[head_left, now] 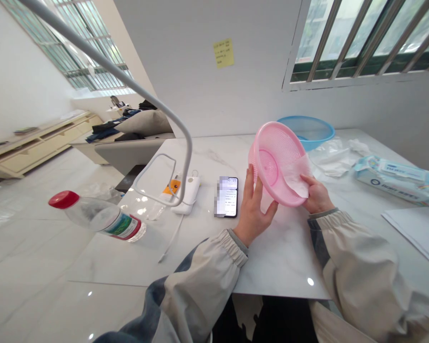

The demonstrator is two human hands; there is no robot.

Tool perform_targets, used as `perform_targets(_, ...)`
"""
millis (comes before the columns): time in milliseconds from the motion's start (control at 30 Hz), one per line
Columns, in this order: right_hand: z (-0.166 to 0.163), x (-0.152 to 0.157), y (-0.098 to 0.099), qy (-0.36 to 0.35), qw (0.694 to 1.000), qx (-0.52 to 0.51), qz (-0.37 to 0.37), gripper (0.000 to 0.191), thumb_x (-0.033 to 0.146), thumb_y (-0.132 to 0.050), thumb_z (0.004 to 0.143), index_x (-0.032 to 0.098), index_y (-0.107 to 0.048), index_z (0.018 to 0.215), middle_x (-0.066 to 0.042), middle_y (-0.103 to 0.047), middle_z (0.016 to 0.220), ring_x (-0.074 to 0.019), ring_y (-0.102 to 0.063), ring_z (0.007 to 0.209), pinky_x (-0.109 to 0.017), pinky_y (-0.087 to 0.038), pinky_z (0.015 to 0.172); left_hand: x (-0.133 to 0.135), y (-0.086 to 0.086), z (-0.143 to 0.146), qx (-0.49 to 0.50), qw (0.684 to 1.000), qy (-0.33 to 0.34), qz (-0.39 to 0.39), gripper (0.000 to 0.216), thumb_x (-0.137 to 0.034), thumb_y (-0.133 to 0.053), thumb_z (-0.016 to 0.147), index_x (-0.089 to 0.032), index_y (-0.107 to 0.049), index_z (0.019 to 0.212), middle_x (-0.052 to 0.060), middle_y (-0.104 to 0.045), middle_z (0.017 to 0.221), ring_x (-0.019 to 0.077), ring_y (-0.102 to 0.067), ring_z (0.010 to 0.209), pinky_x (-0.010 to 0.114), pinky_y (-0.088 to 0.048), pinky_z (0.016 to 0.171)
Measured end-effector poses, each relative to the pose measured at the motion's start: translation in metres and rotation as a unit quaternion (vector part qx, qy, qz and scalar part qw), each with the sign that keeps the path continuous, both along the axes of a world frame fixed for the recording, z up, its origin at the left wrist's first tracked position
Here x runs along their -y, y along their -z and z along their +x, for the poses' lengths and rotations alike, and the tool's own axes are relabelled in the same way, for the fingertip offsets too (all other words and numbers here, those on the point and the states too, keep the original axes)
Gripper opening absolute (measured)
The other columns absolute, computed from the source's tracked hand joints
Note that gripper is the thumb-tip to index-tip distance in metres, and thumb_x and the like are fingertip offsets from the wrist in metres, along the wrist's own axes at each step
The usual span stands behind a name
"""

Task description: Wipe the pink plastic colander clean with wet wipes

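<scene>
My left hand (253,209) is cupped around the outside of a pink plastic colander (277,164), fingers spread up its side, holding it tilted in the air above the marble table (286,267). My right hand (317,195) is at the colander's right rim, gripping a white wipe (296,177) against the inside of the mesh. Behind the colander sits a blue basin (307,131), with crumpled clear plastic (332,157) just beside it and a pack of wipes (396,180) lying further right. A sheet of paper (420,233) lies at the table's right edge. To my left, a phone (228,196) lies face up, its screen lit, near a white charger (190,193) under the curved arm of a white stand (128,81). A plastic water bottle (98,216) with a red cap lies on its side at the table's left edge.
</scene>
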State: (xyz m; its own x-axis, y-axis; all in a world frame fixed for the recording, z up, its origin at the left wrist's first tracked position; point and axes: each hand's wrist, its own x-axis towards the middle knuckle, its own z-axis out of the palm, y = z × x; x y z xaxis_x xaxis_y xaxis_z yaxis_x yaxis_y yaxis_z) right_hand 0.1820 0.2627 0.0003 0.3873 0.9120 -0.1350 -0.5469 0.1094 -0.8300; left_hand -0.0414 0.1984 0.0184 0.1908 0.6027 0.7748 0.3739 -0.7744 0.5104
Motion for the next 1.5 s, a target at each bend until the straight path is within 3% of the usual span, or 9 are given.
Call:
perform_targets(333, -0.002, 0.003, -0.006, -0.025, 0.999, -0.039, -0.006, 0.042, 0.009, -0.071, 0.079, 0.024, -0.072, 0.117, -0.007, -0.078, 0.123, -0.0260, -0.076, 0.114, -0.044, -0.068, 0.094, -0.001, -0.001, 0.000, 0.005, 1.000, 0.006, 0.010, 0.095, -0.033, -0.068, 0.103, -0.032, -0.007, 0.176, 0.012, -0.004, 0.185, 0.0353, -0.009, 0.171, 0.067, -0.026, 0.135)
perform_targets(600, -0.001, 0.000, -0.001, 0.023, 0.999, -0.027, -0.027, 0.030, 0.008, -0.067, 0.083, 0.019, -0.075, 0.110, -0.008, -0.079, 0.118, -0.0231, -0.077, 0.106, -0.038, -0.068, 0.094, 0.000, -0.001, 0.001, 0.004, 1.000, 0.019, -0.003, 0.092, -0.034, -0.066, 0.104, -0.033, -0.007, 0.176, 0.012, -0.005, 0.185, 0.0355, -0.013, 0.171, 0.067, -0.028, 0.135)
perform_targets(833, -0.002, 0.002, 0.000, 0.018, 0.999, -0.009, -0.028, 0.028, 0.008, -0.070, 0.082, 0.022, -0.077, 0.105, -0.006, -0.080, 0.115, -0.0216, -0.077, 0.103, -0.036, -0.068, 0.090, 0.000, 0.000, 0.001, -0.004, 1.000, 0.015, 0.005, 0.090, -0.033, -0.063, 0.106, -0.033, -0.006, 0.176, 0.010, -0.005, 0.185, 0.0349, -0.013, 0.171, 0.067, -0.028, 0.135)
perform_targets(1133, -0.009, 0.007, -0.007, -0.004, 0.999, 0.012, -0.043, 0.032, 0.008, -0.069, 0.081, 0.019, -0.076, 0.110, -0.008, -0.081, 0.110, -0.0232, -0.079, 0.099, -0.036, -0.069, 0.089, -0.004, 0.003, 0.001, -0.009, 0.999, -0.006, 0.030, 0.100, -0.033, -0.072, 0.101, -0.040, -0.005, 0.175, 0.007, -0.004, 0.186, 0.0362, -0.015, 0.171, 0.070, -0.032, 0.132)
perform_targets(1500, -0.015, 0.008, -0.006, -0.012, 0.999, 0.025, -0.039, 0.025, 0.011, -0.071, 0.082, 0.019, -0.077, 0.104, -0.008, -0.081, 0.110, -0.0253, -0.079, 0.101, -0.037, -0.070, 0.089, -0.007, 0.007, 0.001, -0.014, 0.997, -0.052, 0.059, 0.094, -0.032, -0.069, 0.103, -0.036, -0.009, 0.175, 0.012, -0.012, 0.184, 0.0360, -0.018, 0.170, 0.070, -0.036, 0.130)
